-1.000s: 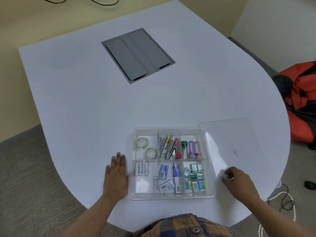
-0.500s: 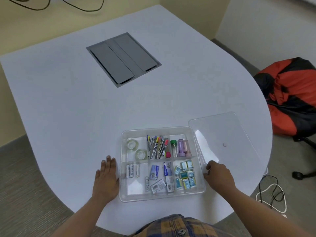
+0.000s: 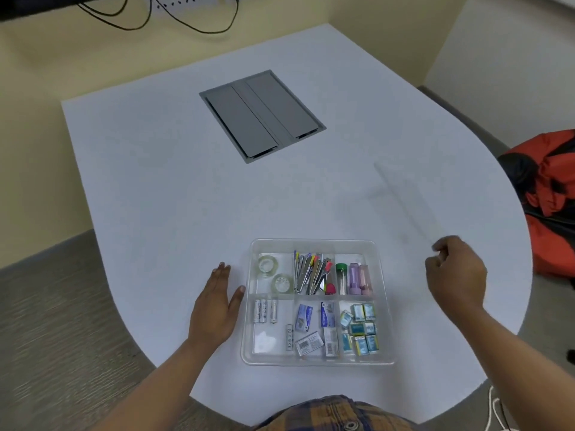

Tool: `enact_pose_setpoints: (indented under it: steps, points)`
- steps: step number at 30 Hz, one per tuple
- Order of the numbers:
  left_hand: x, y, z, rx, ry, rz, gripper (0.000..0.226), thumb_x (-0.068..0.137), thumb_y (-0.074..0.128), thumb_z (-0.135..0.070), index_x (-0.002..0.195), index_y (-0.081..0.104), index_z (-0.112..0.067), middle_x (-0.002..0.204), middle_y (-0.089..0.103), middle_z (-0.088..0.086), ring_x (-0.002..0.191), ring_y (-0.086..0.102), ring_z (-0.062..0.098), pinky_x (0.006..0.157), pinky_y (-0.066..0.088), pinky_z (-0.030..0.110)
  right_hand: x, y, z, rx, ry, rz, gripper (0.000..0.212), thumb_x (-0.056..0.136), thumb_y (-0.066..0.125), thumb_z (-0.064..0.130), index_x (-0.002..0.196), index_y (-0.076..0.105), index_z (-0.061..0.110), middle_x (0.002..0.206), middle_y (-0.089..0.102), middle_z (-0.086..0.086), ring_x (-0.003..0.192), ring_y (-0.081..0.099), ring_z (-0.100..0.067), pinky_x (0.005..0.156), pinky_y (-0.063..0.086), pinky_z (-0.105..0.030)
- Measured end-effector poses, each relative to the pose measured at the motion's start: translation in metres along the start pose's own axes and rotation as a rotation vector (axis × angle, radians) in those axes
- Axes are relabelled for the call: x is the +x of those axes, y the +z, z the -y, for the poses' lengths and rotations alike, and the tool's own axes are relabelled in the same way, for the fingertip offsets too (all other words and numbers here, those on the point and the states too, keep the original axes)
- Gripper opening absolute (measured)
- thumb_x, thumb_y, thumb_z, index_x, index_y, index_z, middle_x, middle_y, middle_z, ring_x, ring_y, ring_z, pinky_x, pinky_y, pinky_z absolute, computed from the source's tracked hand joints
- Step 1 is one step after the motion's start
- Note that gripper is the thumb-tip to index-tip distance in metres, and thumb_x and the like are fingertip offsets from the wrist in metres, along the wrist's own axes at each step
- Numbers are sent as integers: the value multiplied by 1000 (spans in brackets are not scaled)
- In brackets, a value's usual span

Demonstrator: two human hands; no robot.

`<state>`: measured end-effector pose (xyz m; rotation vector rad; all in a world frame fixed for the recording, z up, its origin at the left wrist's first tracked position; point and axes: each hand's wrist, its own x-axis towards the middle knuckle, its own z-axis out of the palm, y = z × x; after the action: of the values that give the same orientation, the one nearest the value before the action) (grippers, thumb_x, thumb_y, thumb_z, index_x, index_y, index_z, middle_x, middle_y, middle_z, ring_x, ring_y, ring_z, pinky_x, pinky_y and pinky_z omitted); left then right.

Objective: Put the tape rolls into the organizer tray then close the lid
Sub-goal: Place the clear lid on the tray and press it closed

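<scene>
The clear organizer tray (image 3: 313,242) sits near the table's front edge. Two clear tape rolls (image 3: 267,265) (image 3: 282,283) lie in its back left compartment. My left hand (image 3: 214,306) rests flat on the table against the tray's left side, fingers apart, holding nothing. My right hand (image 3: 455,272) is raised to the right of the tray, its fingers pinched on an edge of the clear lid (image 3: 404,200). The lid is tilted up off the table and shows only as a faint blurred sheet reaching back and left from my hand.
The tray's other compartments hold pens, small tubes, batteries, staple boxes and small blue boxes. A grey cable hatch (image 3: 263,116) is set into the white table (image 3: 155,181) further back. A red and black bag (image 3: 550,194) sits off the right edge.
My right hand has taken the lid's near edge and lifted it off the table, moving up and to the right. My left hand stays flat beside the tray.
</scene>
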<state>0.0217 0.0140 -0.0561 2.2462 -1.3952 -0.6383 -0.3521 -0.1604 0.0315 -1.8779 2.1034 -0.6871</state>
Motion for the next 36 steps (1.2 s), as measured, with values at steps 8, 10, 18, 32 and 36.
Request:
enact_pose_setpoints:
  steps: [8,10,18,32,36]
  points:
    - [31,-49,-54,-192,116,-216,67,91,59,-32,148,25,-19,156,26,-4,142,25,11,113,23,29,13,-31,71,115,-450,-204,19,83,68,3,94,66,18,94,64,-2,87,50,-17,75,40,-31]
    - [40,-63,-65,-248,126,-252,69,91,61,-22,148,23,-19,156,25,-3,142,24,11,114,21,28,12,-38,88,169,-487,-231,17,85,69,6,96,67,19,97,66,-1,92,51,-16,77,40,-29]
    - [46,-94,-85,-529,155,-90,38,91,61,-24,128,54,-28,127,61,-16,116,51,-11,101,43,24,10,-66,128,540,-508,-100,20,88,68,7,96,70,25,102,66,23,98,61,-1,79,44,-9]
    - [0,-43,-64,-853,-162,95,22,94,54,-4,114,59,-10,85,74,12,80,71,21,85,57,33,-47,20,22,680,265,416,53,99,53,9,148,38,22,125,63,-3,87,72,-15,66,56,-28]
    - [-13,-17,-53,-331,-7,44,49,94,56,-23,139,39,-13,125,55,-10,115,54,13,98,38,23,-64,36,9,481,197,386,55,99,50,10,150,33,21,145,51,-7,108,64,-18,93,53,-39]
